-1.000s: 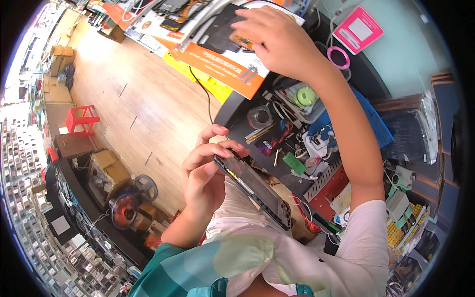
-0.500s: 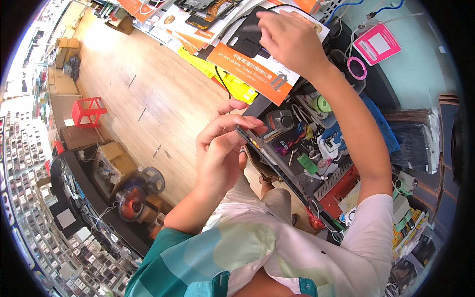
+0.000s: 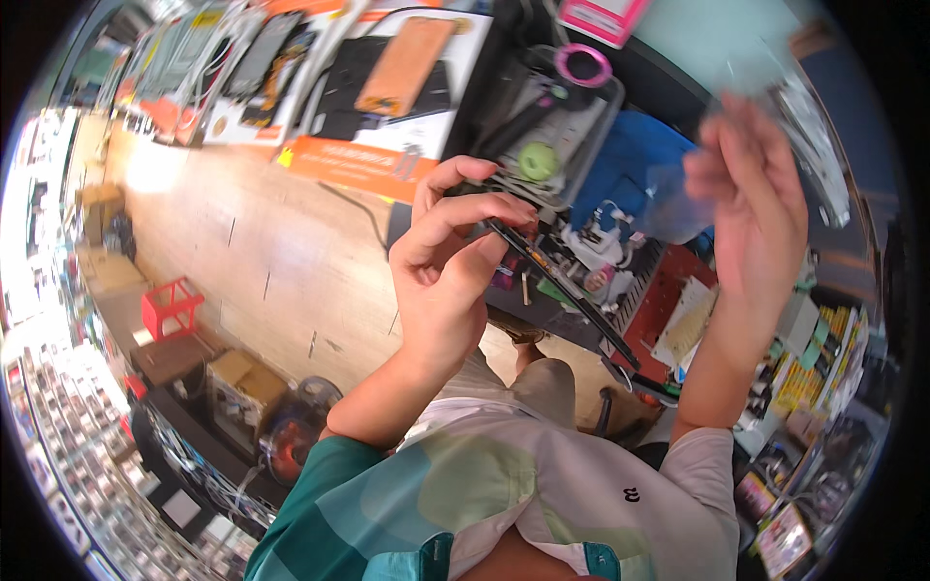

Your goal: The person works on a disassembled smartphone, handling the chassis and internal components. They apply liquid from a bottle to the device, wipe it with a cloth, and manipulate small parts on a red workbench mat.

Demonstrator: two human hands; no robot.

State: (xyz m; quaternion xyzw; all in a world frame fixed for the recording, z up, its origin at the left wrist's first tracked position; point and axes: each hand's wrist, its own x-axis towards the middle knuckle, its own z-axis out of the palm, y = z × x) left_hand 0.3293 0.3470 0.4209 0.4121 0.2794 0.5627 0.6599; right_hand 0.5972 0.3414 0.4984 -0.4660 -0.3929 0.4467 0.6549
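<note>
My left hand (image 3: 450, 257) pinches the upper end of a thin black device panel (image 3: 572, 290), thumb below and fingers above. The panel is seen almost edge-on and slants down to the right, with small orange bits along its side; its faces are mostly hidden. My right hand (image 3: 760, 203) is raised at the right, apart from the panel, its fingers smeared by motion. Beside those fingers shows a piece of clear plastic (image 3: 678, 203); whether they grip it, I cannot tell.
Ahead, an orange rectangular sheet (image 3: 412, 63) lies on black parts atop an orange-and-white package (image 3: 358, 167). A clear bin (image 3: 591, 126) holds a green round thing (image 3: 538, 161); a blue tray (image 3: 635, 160) stands beside it. A red stool (image 3: 172, 308) is on the floor at left.
My right hand has left the black parts on the package and swung to the right. The orange sheet now shows there. My left hand keeps the panel pinched; the view has turned.
</note>
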